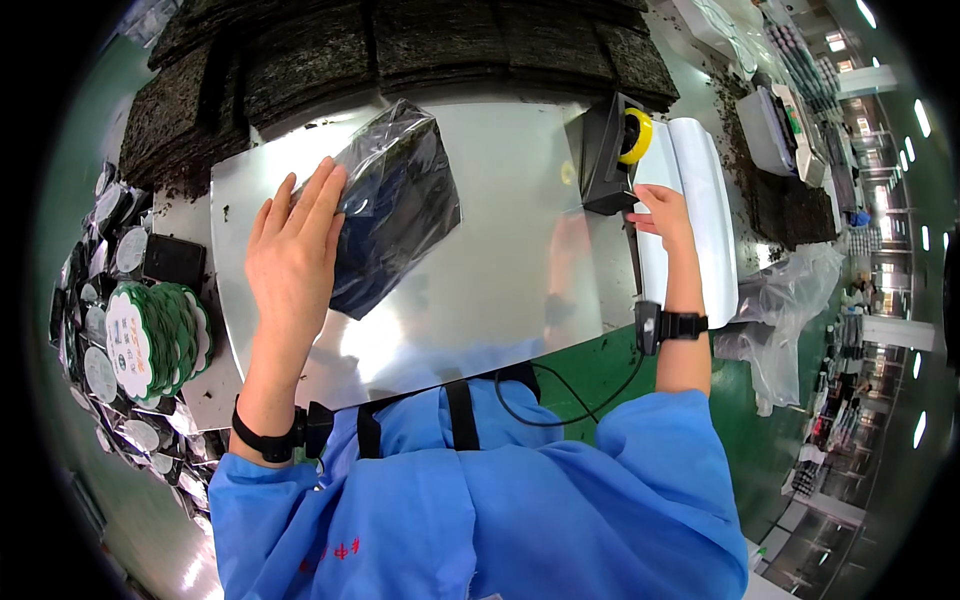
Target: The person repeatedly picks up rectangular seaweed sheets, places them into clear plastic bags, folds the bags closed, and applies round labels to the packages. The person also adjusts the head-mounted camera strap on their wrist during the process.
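Step in hand, by judgement: holding the bag (395, 205) steady on the steel surface (500, 270). Left hand (292, 255) flat, grip open, fingertips pressing bag's near edge. Right hand (665, 212) at tape dispenser (612, 155), grip state unclear. Next needs tape brought over to bag.

A single head-worn fisheye view looks steeply down from just above the person's blue-sleeved chest onto a shiny metal work surface (500, 270), close at hand; edges bend toward the rim, where the factory hall at right seems distant and blurred
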A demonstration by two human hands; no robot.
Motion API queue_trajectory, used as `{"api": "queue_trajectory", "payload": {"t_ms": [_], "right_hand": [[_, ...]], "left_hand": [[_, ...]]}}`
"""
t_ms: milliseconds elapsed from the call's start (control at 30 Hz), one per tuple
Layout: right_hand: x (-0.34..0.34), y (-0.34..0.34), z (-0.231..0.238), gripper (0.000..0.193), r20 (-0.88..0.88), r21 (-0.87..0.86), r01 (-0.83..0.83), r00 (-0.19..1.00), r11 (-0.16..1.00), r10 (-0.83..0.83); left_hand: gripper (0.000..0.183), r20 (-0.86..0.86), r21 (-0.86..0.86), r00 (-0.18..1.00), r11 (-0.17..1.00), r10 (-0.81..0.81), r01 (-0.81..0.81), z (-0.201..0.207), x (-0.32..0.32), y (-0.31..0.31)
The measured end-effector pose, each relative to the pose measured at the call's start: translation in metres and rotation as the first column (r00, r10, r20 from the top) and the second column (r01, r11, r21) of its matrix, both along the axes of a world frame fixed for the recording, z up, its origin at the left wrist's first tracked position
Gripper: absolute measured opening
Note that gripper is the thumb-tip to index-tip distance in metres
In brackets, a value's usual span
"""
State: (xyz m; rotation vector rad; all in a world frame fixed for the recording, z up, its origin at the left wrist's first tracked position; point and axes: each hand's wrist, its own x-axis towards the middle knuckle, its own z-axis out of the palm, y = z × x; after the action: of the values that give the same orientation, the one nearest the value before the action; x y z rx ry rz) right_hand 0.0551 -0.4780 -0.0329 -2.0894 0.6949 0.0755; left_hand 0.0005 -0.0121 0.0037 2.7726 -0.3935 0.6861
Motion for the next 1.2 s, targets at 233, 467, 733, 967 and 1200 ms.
{"api": "queue_trajectory", "payload": {"t_ms": [233, 467, 733, 967, 1200], "right_hand": [[-0.003, -0.045, -0.047, 0.02, 0.035, 0.773, 0.113, 0.975, 0.625, -0.22], [-0.034, 0.044, -0.112, 0.052, 0.22, 0.788, 0.242, 0.748, 0.566, -0.627], [-0.056, 0.229, -0.005, 0.013, 0.366, 0.51, -0.502, 0.861, 0.699, 0.352], [-0.033, 0.281, 0.011, 0.041, 0.165, 0.155, -0.554, 0.831, 0.818, 0.532], [-0.055, 0.221, -0.041, 0.024, 0.121, -0.343, -0.588, 0.746, 0.733, 0.655]], "left_hand": [[0.043, 0.008, 0.039, 1.0, 0.999, 0.013, -0.014, 0.001, -0.006, -0.003], [0.043, 0.013, -0.003, 1.0, 1.0, 0.003, -0.003, 0.003, -0.005, -0.004], [0.047, 0.006, 0.002, 1.0, 1.0, 0.015, -0.015, 0.004, -0.014, -0.01], [0.055, -0.022, 0.089, 1.0, 0.996, 0.021, -0.019, 0.007, -0.016, -0.012], [0.04, -0.068, 0.029, 0.988, 0.99, 0.141, -0.139, 0.0, 0.017, -0.024]]}}
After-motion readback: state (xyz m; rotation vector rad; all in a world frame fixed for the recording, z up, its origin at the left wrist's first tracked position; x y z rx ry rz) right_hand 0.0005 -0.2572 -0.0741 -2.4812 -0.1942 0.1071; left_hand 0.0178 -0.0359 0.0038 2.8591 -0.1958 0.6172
